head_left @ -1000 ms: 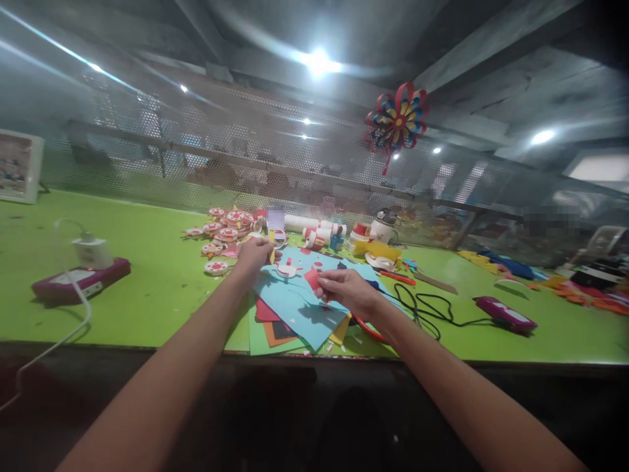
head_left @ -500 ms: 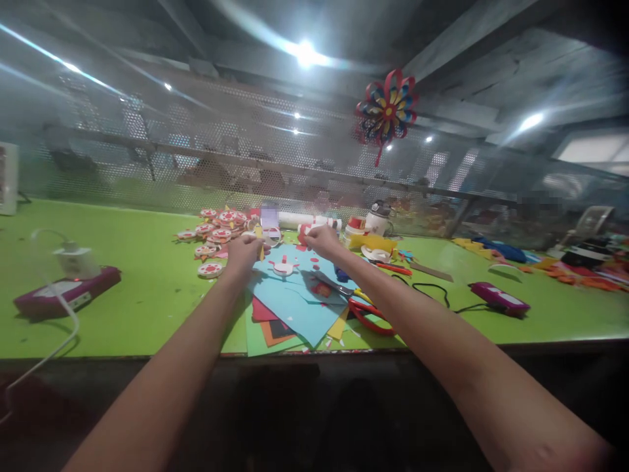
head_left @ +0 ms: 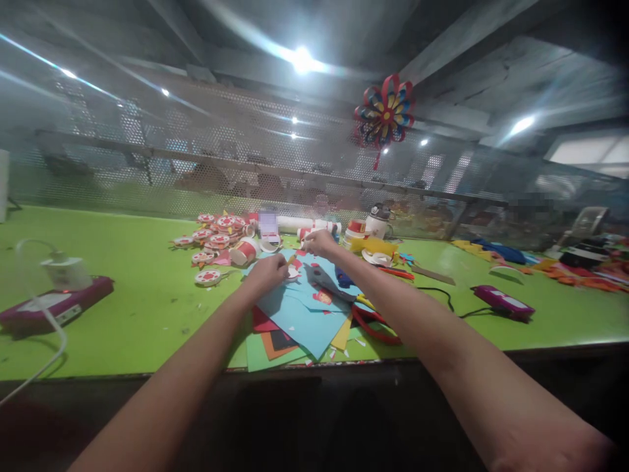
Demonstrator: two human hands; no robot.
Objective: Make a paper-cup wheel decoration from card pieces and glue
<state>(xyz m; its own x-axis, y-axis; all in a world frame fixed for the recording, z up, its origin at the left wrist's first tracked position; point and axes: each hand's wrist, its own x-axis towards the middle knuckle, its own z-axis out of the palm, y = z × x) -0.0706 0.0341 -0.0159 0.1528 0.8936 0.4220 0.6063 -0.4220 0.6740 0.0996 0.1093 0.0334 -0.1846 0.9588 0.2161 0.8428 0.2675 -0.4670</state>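
My left hand [head_left: 268, 273] is closed in a pinch over the far edge of a stack of coloured paper sheets [head_left: 299, 314], mostly light blue, and grips a small yellow strip beside a white and red paper disc [head_left: 293, 271]. My right hand [head_left: 319, 243] reaches farther out, fingers curled shut near white and red paper cups [head_left: 314, 231]; what it holds is too small to make out. Red-handled scissors [head_left: 368, 321] lie on the sheets under my right forearm.
A pile of several red and white paper discs [head_left: 216, 233] lies at the back left of the green table [head_left: 122, 288]. A magenta device with a white charger [head_left: 52, 298] sits left, another magenta device [head_left: 504, 303] with a black cable right. A paper pinwheel [head_left: 384, 115] hangs above.
My left hand has moved nearer and to the right, onto the blue sheets. My right hand stays stretched out by the cups. The camera has dipped slightly.
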